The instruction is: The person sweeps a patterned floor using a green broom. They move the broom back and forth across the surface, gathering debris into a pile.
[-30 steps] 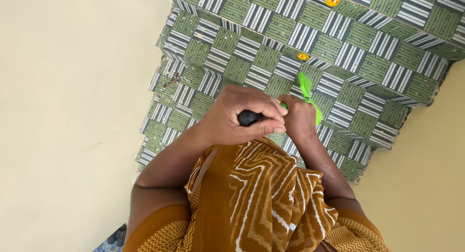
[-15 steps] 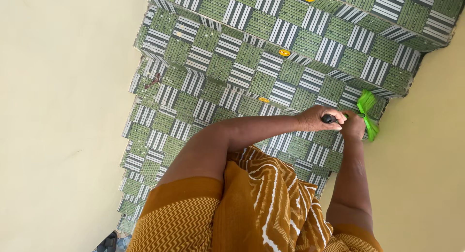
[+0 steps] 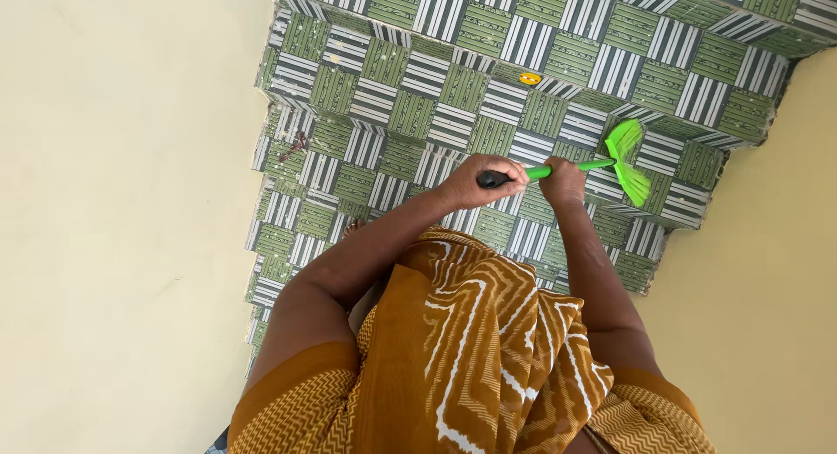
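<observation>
I stand on a stair of green-and-white patterned tiles [image 3: 453, 88] set between plain cream walls [image 3: 122, 201]. In my hands is a bright green plastic broom with a black handle end [image 3: 571, 166]; its fanned bristles [image 3: 628, 162] rest on a step tread near the right wall. My left hand [image 3: 484, 179] is wrapped shut around the black end of the handle, and my right hand [image 3: 562, 179] is clenched tight on the green shaft just beside it, closer to the bristles. I judge that I am mid-sweep across this tread, and the next stroke calls for drawing the bristles along the step without catching its edge. A small reddish scrap [image 3: 296, 145] lies on a tread by the left wall, and a yellow spot [image 3: 529, 78] sits on a higher step. The treads are narrow; the right wall crowds the broom, with more room leftward.
</observation>
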